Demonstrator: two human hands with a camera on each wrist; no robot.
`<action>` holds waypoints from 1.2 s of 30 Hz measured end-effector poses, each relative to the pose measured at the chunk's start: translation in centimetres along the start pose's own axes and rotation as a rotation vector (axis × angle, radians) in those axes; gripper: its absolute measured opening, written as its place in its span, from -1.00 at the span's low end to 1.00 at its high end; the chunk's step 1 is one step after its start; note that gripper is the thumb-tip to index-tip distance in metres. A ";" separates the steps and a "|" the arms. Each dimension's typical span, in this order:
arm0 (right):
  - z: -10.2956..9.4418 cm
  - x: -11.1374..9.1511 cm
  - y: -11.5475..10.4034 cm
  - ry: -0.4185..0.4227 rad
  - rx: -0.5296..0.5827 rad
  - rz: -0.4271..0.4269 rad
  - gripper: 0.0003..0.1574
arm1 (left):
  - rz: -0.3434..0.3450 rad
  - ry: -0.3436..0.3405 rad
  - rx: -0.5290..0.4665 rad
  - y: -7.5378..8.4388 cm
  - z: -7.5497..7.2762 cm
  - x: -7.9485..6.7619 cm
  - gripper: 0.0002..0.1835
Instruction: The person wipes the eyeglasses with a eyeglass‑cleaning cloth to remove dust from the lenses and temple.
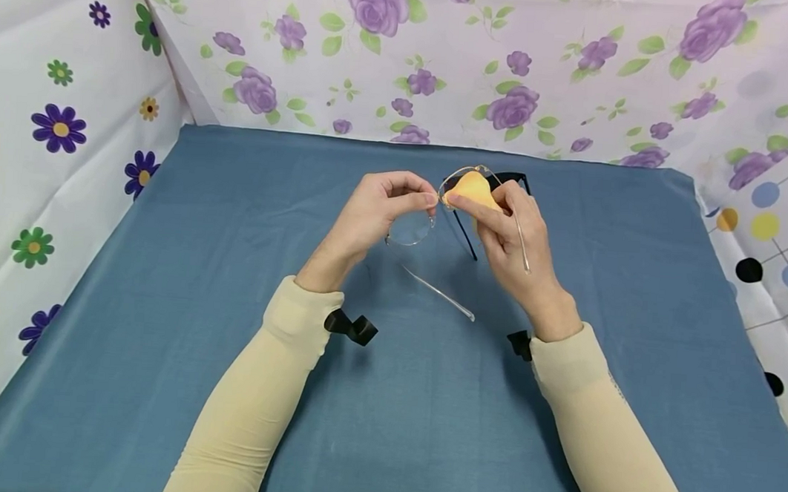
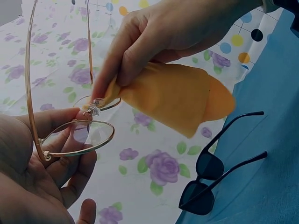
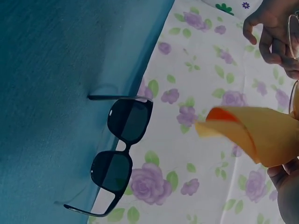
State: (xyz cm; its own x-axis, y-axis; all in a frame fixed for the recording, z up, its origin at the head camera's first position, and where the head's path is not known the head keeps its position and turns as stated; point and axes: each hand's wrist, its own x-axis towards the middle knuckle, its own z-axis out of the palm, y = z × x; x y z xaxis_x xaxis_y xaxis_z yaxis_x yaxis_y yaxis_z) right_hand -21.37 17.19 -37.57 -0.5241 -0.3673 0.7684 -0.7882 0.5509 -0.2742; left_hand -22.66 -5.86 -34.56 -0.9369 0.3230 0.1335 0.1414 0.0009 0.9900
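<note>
In front of me, above the table, is a pair of round, thin gold-rimmed eyeglasses (image 2: 81, 150) with clear lenses. My left hand (image 1: 376, 208) pinches them by the middle, near the bridge, with thumb and forefinger. A yellow cloth (image 1: 472, 188) is pinched in my right hand (image 1: 520, 241), folded against the other lens beside the bridge. In the left wrist view the cloth (image 2: 170, 100) drapes down from the right fingertips, which meet the frame close to the nose pads. Both temples stand unfolded. Part of the right-side lens is hidden behind the cloth and fingers.
Black sunglasses (image 3: 111, 171) with their temples spread lie near the table's back edge, behind my right hand. A blue cloth (image 1: 385, 424) covers the table. Flowered sheets (image 1: 297, 55) hang at the back and left side, and a dotted sheet (image 1: 777, 273) at the right.
</note>
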 end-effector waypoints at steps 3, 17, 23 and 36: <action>-0.1 0.0 0.1 0.016 0.010 0.006 -0.42 | 0.004 0.012 0.007 0.1 -0.1 0.0 -0.89; -0.7 0.1 0.6 0.077 -0.006 0.041 -0.42 | 0.018 0.021 0.000 0.2 -0.5 -0.1 -0.88; -0.6 0.1 0.5 0.099 -0.045 0.073 -0.41 | 0.013 0.014 0.006 0.2 -0.3 0.0 -0.84; 0.1 0.1 -0.1 0.143 -0.066 0.060 -0.40 | -0.010 0.004 -0.008 0.0 0.2 0.0 -0.81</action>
State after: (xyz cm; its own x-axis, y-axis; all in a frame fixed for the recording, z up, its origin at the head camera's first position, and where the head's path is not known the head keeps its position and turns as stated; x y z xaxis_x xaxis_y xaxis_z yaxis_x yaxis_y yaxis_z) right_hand -21.34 17.02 -37.48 -0.5142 -0.2243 0.8278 -0.7316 0.6185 -0.2868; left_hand -22.62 -5.64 -34.54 -0.9398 0.3187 0.1234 0.1290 -0.0034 0.9916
